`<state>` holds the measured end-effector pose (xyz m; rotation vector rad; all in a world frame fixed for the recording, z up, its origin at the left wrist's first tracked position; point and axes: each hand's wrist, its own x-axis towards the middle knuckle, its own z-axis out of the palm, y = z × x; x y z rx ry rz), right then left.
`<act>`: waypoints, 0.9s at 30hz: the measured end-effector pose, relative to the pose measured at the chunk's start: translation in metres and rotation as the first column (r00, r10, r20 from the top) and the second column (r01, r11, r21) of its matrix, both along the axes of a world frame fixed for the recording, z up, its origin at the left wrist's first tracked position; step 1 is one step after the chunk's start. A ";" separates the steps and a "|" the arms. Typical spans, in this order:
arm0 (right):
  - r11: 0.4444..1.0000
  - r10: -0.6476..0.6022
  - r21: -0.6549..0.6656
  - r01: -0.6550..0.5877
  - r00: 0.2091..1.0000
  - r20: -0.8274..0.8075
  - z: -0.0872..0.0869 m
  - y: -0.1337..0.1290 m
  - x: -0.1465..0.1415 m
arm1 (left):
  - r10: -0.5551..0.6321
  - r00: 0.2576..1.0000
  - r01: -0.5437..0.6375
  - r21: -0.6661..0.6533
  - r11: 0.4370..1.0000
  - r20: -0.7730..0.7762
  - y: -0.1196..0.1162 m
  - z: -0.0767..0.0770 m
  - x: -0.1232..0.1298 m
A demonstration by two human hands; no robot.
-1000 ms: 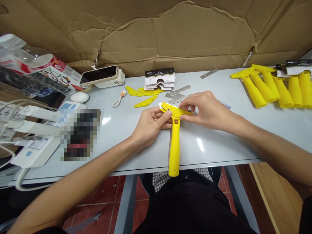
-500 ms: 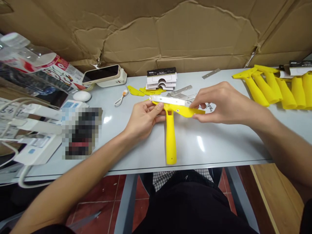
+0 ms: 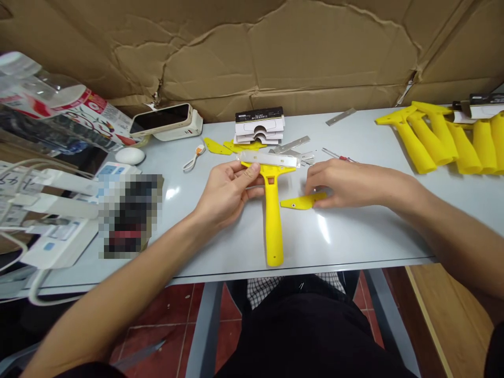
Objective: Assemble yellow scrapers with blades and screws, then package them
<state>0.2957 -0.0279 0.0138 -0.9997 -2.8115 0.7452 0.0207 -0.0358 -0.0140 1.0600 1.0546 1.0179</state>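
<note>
My left hand [image 3: 230,191] pinches the head of a yellow scraper handle [image 3: 274,226], its thumb on top. A metal blade [image 3: 270,158] lies along that head, its long side toward the wall. To the right, my right hand [image 3: 334,184] grips a flat yellow cover plate [image 3: 301,202] by its right end, close to the table and apart from the handle. A small screw or hole shows near the plate's left end. Loose blades [image 3: 293,144] lie just beyond the scraper head. Behind my right hand a thin screwdriver [image 3: 340,156] is partly hidden.
More yellow plates [image 3: 218,147] lie by a small black-and-white box [image 3: 260,123]. Several yellow handles [image 3: 431,139] are grouped at the right. A lone blade [image 3: 340,116] rests at the back. Left stand a phone [image 3: 163,122], bottles [image 3: 79,105] and a power strip [image 3: 66,239]. Cardboard [image 3: 295,58] walls the back.
My right hand has drawn the yellow cover plate away from the scraper head, down toward me. My left hand keeps the handle and blade almost where they were.
</note>
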 end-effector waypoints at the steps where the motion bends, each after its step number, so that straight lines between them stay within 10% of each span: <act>1: 1.000 -0.023 -0.001 0.023 1.000 -0.007 0.004 0.001 0.003 | -0.013 1.000 0.013 0.001 1.000 -0.004 -0.003 0.001 0.001; 7: 0.915 -0.398 -0.091 0.393 0.845 -0.358 0.017 0.006 0.006 | -0.087 0.996 0.086 -0.019 0.996 -0.025 -0.019 0.005 0.008; 14: 0.833 -0.535 -0.436 0.340 0.695 -0.480 -0.006 -0.003 -0.022 | -0.177 0.984 0.176 -0.034 0.984 -0.033 -0.028 0.000 0.009; 27: 0.777 -0.611 -0.526 0.346 0.616 -0.497 -0.004 -0.003 -0.023 | -0.219 0.972 0.217 -0.032 0.976 -0.080 -0.032 -0.002 0.010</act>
